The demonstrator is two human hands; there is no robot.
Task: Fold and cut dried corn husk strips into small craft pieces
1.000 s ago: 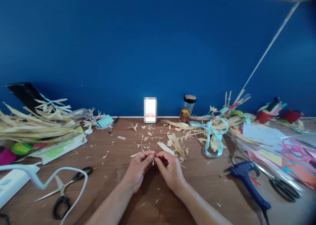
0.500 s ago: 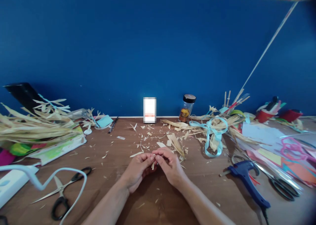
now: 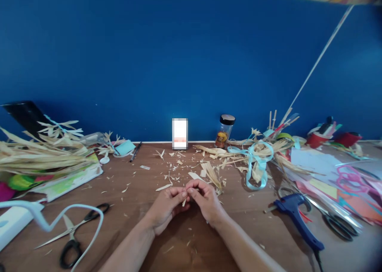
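My left hand [image 3: 170, 203] and my right hand [image 3: 204, 198] meet above the middle of the brown table, fingertips pinched together. Between them is a small piece of pale dried husk [image 3: 184, 203], whose tip sticks out below the fingers; the rest of it is hidden. Both hands are closed on this piece. Just beyond them lie a wider strip of husk [image 3: 211, 174] and many small husk scraps [image 3: 180, 162] strewn over the wood.
Open black-handled scissors [image 3: 71, 234] and a white cable [image 3: 100, 224] lie at left, near a husk bundle [image 3: 38, 156]. A blue glue gun [image 3: 298, 214], light blue ribbon [image 3: 250, 172] and more scissors [image 3: 340, 224] are at right. A black-lidded jar [image 3: 224, 132] stands by the wall.
The pinched fingers have shifted slightly on the husk piece, and less of its tip shows. The whole view has moved a little; the things on the table lie as before.
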